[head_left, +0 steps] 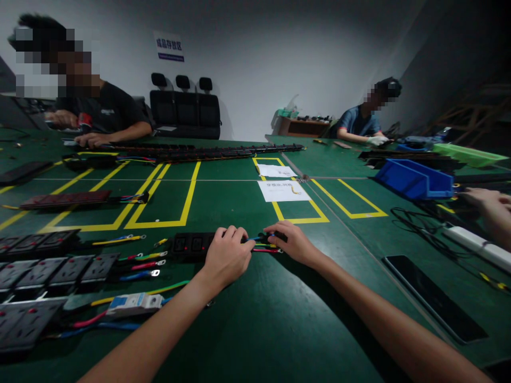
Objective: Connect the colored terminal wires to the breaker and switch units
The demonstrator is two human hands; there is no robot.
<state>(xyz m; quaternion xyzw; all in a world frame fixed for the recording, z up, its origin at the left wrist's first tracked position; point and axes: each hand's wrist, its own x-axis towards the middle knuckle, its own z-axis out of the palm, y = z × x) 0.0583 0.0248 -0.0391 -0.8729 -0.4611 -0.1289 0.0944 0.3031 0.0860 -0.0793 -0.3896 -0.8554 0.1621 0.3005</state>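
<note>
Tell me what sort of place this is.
Probably an electrical assembly workshop: black socket strips with coloured wires sit on a green table marked with yellow lines, and a blue bin stands toward the right.

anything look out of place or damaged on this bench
Nothing looks spilled or plainly damaged. Mildly odd: what looks like a small yellow strip lies on the larger white sheet, apart from the wired parts, and that sheet overlaps the left line of its yellow outline instead of sitting inside.
</note>
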